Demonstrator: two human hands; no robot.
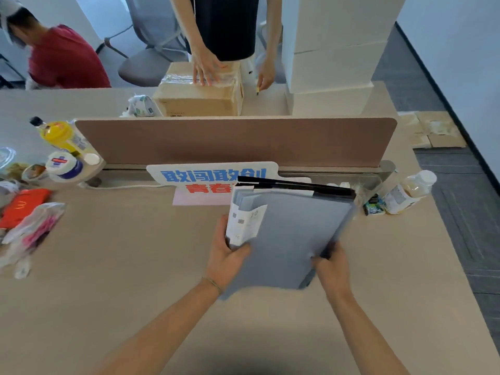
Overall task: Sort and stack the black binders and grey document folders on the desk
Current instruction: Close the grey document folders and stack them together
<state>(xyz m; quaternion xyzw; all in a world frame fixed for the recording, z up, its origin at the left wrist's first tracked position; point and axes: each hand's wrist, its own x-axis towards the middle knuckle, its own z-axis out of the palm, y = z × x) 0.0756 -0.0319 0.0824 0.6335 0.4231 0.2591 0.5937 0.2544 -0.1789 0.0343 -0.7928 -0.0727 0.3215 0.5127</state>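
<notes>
While both hands are gripping the grey folders (289,239) mid-desk, left hand (224,261) & right hand (334,266) curled on its edges, stacking's underway; black binders (297,185) behind need squaring next.

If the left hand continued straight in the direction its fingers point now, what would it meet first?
The left hand already grips the grey folders at their white-labelled edge, pointing away toward the divider. Past them, probably the blue-and-red sign comes first, though depth is unclear.
</notes>
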